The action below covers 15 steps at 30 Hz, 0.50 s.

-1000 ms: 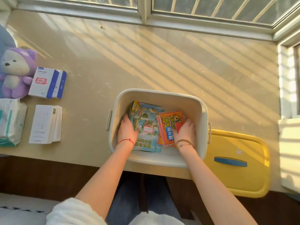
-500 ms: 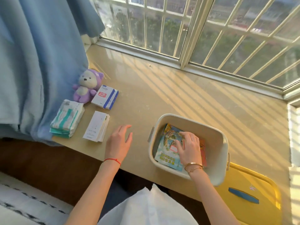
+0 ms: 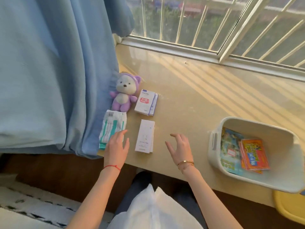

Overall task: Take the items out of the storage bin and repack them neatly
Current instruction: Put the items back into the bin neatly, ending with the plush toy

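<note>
The white storage bin point(image 3: 214, 142) stands at the right of the sill, holding a blue picture book point(image 3: 229, 146) and an orange booklet point(image 3: 254, 154). At the left lie a plain white box point(image 3: 145, 136), a white box with blue stripe point(image 3: 146, 102), a white-and-green soft pack point(image 3: 112, 128) and a purple plush bear point(image 3: 123, 92). My left hand point(image 3: 117, 147) hovers open with its fingertips over the soft pack's near corner. On the other side of the plain white box, my right hand point(image 3: 179, 147) is open with fingers curled, holding nothing.
A blue curtain point(image 3: 57, 71) hangs along the left, touching the bear and the soft pack. The yellow bin lid point(image 3: 287, 209) lies past the bin at the lower right. A barred window point(image 3: 214, 25) runs along the back. The sill's front edge is close to my wrists.
Both hands have left the bin and moved left to either side of the plain white box. The view has swung left, putting the bin at the right edge.
</note>
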Each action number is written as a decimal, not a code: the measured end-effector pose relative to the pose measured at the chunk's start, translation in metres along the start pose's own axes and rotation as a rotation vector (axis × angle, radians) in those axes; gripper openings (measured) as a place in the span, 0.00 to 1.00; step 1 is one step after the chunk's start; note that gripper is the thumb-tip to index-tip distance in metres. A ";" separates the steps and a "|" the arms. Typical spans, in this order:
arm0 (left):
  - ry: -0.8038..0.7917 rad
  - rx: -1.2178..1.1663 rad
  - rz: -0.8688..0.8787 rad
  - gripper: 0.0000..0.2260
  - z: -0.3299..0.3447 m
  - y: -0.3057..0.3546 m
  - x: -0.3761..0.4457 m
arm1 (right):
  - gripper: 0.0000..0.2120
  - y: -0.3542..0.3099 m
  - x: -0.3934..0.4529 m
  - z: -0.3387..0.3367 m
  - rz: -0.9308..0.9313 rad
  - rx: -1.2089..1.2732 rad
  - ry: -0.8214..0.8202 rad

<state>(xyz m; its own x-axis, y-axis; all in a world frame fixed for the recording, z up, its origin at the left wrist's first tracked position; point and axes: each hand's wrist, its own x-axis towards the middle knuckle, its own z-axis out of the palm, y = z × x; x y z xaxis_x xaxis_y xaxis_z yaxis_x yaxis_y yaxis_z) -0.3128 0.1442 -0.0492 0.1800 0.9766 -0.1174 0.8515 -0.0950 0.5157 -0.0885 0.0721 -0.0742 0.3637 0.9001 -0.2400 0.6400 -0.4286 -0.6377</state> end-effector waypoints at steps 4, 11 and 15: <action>-0.060 -0.022 0.017 0.13 0.007 -0.031 0.019 | 0.24 -0.022 0.017 0.057 0.117 0.011 -0.104; -0.147 -0.089 0.019 0.15 0.048 -0.053 0.039 | 0.41 -0.025 0.052 0.124 0.333 -0.011 -0.184; -0.189 -0.103 -0.003 0.16 0.071 -0.054 0.046 | 0.35 -0.014 0.061 0.136 0.358 0.034 -0.199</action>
<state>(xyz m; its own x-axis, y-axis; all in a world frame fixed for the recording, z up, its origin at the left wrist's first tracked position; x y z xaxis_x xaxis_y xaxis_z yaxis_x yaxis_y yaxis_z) -0.3156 0.1802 -0.1433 0.2745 0.9226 -0.2710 0.7993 -0.0622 0.5977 -0.1673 0.1434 -0.1799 0.4190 0.6936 -0.5860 0.4730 -0.7176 -0.5111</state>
